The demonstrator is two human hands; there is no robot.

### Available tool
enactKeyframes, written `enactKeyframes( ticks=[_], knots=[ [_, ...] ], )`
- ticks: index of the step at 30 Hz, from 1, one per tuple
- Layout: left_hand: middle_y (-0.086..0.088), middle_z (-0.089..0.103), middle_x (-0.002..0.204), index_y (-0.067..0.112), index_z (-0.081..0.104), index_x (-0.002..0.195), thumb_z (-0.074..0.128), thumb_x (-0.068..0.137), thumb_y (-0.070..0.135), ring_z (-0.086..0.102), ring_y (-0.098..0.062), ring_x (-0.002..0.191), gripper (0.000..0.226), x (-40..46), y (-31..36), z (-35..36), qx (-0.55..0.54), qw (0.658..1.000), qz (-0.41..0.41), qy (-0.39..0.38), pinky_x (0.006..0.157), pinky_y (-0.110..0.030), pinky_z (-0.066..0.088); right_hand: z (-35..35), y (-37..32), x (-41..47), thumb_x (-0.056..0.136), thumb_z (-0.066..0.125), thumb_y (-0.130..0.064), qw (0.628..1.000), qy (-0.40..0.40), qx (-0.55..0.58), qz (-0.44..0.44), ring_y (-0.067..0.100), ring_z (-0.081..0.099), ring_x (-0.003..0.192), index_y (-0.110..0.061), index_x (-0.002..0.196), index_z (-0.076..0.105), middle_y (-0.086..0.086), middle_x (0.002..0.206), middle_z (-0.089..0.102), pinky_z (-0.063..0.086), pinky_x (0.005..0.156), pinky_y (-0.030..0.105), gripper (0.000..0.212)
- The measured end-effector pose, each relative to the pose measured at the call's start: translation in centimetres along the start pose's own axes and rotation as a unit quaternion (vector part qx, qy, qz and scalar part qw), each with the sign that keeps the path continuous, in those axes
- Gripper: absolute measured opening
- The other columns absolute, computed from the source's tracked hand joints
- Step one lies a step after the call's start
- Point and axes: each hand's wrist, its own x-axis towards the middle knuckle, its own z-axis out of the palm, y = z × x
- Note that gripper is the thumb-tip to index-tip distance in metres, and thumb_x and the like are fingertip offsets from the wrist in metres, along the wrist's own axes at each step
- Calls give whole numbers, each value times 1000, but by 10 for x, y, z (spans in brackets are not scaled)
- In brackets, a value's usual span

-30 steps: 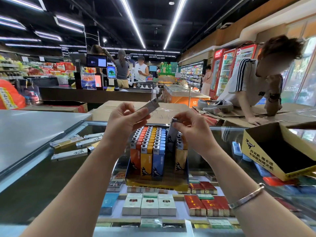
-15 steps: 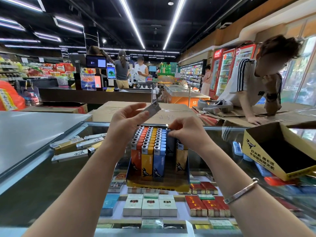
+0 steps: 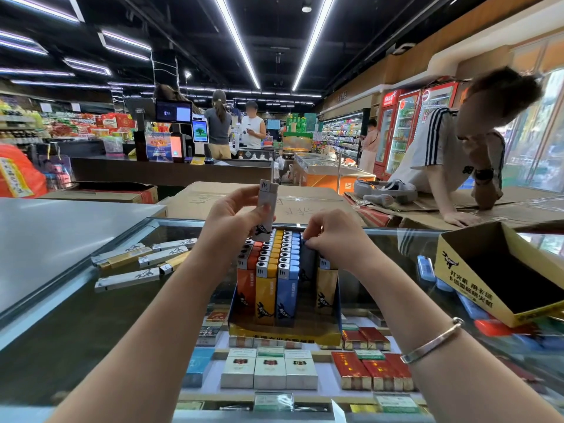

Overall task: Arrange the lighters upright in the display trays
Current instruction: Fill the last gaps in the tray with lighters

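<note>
I see the display tray [image 3: 283, 331] on the glass counter [image 3: 76, 315], its lighter rows [image 3: 268, 270] upright. My left hand [image 3: 232, 221] grips a grey lighter [image 3: 267, 209] at 12 o'clock; the right hand [image 3: 335, 236] pinches, probably, a dark lighter [image 3: 306, 264]. Loose lighters [image 3: 143, 257] lie at 9 o'clock, an empty yellow box [image 3: 457, 270] at 3.

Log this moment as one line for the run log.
left hand: holds grey lighter upright | right hand: pinches dark lighter into display tray | loose lighters remain on counter

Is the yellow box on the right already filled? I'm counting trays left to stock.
No, the yellow box shows only a dark, bare interior with no lighters standing in it.
</note>
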Motion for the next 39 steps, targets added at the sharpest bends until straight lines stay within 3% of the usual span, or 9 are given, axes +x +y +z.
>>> enactKeyframes(
  ticks=[3, 7, 9, 14, 20, 24, 27, 34, 39],
  knots=[
    [9, 69, 96, 32, 64, 94, 64, 83, 14, 66, -18, 90, 21, 0, 0, 0, 10, 1000, 0, -17, 75, -35, 53, -1, 0, -2, 79, 59, 1, 1000, -2, 2, -9, 2, 47, 66, -8, 80, 70, -7, 70, 53, 32, 53, 11, 14],
    [10, 71, 88, 25, 64, 92, 66, 78, 13, 67, -10, 83, 19, -2, 2, 2, -9, 999, 12, -30, 67, -21, 53, -3, 3, -12, 84, 60, -5, 998, 31, 31, -37, -1, 49, 66, -7, 89, 72, -8, 72, 57, 39, 56, 7, 13],
    [9, 72, 87, 24, 63, 91, 68, 71, 19, 67, -7, 82, 22, -3, 5, 3, -18, 999, 24, -23, 66, -20, 51, -8, 4, -17, 86, 62, -7, 995, 52, 79, -34, 0, 54, 68, -9, 95, 70, -5, 77, 62, 44, 61, 5, 12],
    [4, 72, 84, 19, 61, 92, 69, 65, 24, 67, -11, 79, 29, -5, 9, 6, -55, 997, 26, -38, 64, -21, 51, -20, -2, -25, 79, 70, -7, 958, 62, 279, -37, 14, 65, 79, -21, 90, 61, 1, 85, 68, 54, 74, 21, 19],
    [10, 70, 82, 16, 62, 93, 67, 68, 19, 66, -5, 77, 26, -15, 15, 17, 34, 985, 116, -122, 66, -16, 51, -16, -20, -30, 77, 72, -11, 953, 99, 258, -121, 8, 54, 63, -26, 101, 57, -2, 86, 65, 50, 57, 21, 33],
    [10, 68, 86, 20, 64, 97, 66, 71, 27, 64, -3, 79, 27, -20, 12, 25, 158, 960, 194, -123, 71, -20, 54, -17, -24, -34, 81, 69, -9, 961, 136, 180, -158, 21, 60, 67, -22, 104, 63, -1, 86, 67, 54, 61, 32, 27],
    [10, 68, 89, 22, 62, 103, 70, 75, 20, 64, -2, 81, 29, -19, 8, 23, 209, 950, 204, -106, 74, -20, 53, -18, -23, -34, 82, 69, -6, 962, 153, 163, -154, 16, 59, 66, -17, 98, 68, -8, 78, 65, 52, 62, 29, 19],
    [22, 50, 116, 40, 48, 117, 66, 81, 38, 46, 1, 112, 41, -11, 0, 10, 309, 934, 96, -155, 91, -25, 38, -20, -13, -29, 83, 67, -7, 954, 207, 180, -123, 1, 60, 71, -17, 91, 66, -13, 77, 63, 49, 69, 13, 13],
    [15, 34, 142, 43, 51, 122, 54, 69, 65, 30, -2, 125, 58, -5, -6, 0, 375, 896, -1, -238, 103, -34, 30, -19, -9, -25, 83, 67, -7, 951, 210, 201, -104, -5, 59, 69, -21, 92, 63, -14, 79, 63, 45, 66, 7, 16]
  ],
)
